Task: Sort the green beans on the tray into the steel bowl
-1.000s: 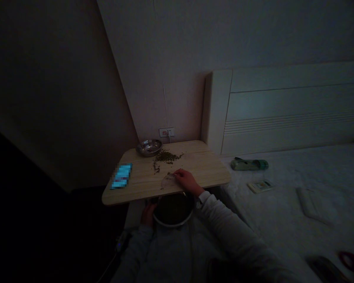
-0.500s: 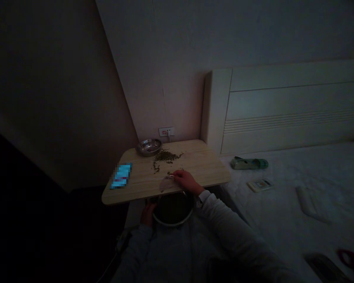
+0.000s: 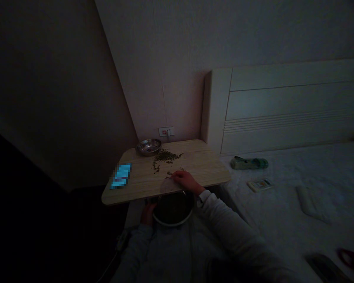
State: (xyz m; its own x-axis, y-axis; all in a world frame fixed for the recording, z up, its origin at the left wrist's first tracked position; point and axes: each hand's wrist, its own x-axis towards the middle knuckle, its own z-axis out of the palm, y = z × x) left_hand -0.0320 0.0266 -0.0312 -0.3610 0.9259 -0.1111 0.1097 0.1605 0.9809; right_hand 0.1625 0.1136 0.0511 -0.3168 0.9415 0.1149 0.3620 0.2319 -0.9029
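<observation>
Dark green, bean-like grains (image 3: 166, 156) lie scattered across the light wooden table (image 3: 205, 161). My right hand (image 3: 184, 181) rests low over the table's front edge. Its fingers are drawn together beside a few loose grains (image 3: 169, 173), with a small pale glint at the fingertips; what they pinch is too dark to make out. Below the edge, over my lap, sits a round bowl (image 3: 172, 225) with a pale rim and dark contents. My left hand (image 3: 148, 213) grips the bowl at its left side, its fingers partly in shadow.
A shiny metal basin (image 3: 149, 147) stands at the table's back left, and a lit phone (image 3: 121, 176) lies at its left. On the bed (image 3: 286, 165) to the right are a green-wrapped packet (image 3: 249, 163), a pale flat device (image 3: 260, 184) and a red-handled object (image 3: 346, 257). A wall socket (image 3: 166, 131) holds a plug.
My right hand's fingertips have shifted slightly down and left over the table. The scene has dimmed a little. My left hand and the bowl stay in place.
</observation>
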